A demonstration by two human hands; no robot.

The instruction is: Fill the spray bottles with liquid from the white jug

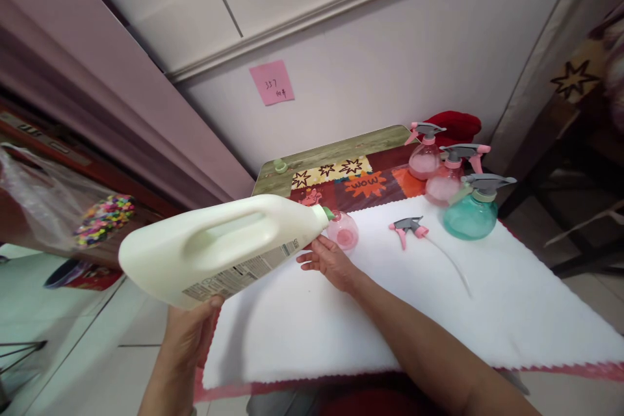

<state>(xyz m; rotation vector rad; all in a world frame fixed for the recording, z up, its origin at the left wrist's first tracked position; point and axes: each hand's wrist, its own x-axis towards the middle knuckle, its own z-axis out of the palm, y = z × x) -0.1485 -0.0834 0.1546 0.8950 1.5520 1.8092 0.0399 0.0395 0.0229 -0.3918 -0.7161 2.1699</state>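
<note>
A large pale green detergent jug [234,244] is tilted, almost on its side, its green spout at the mouth of an open pink spray bottle [345,231]. My left hand [192,325] holds the jug from below near its base; most of those fingers are hidden. At the neck, my right hand [334,263] presses its upper fingers to the underside, while its lower fingers reach out to the left. Whether this hand also touches the pink bottle is hard to see. To the right, a grey and pink trigger sprayer head [408,229] with a clear tube lies on white cloth.
Two pink spray bottles [425,159] and a teal spray bottle [470,216] stand at the right with triggers fitted. A small green cap [280,166] sits at the back left. White cloth [302,338] covers the table's front, and a wall [351,71] rises behind.
</note>
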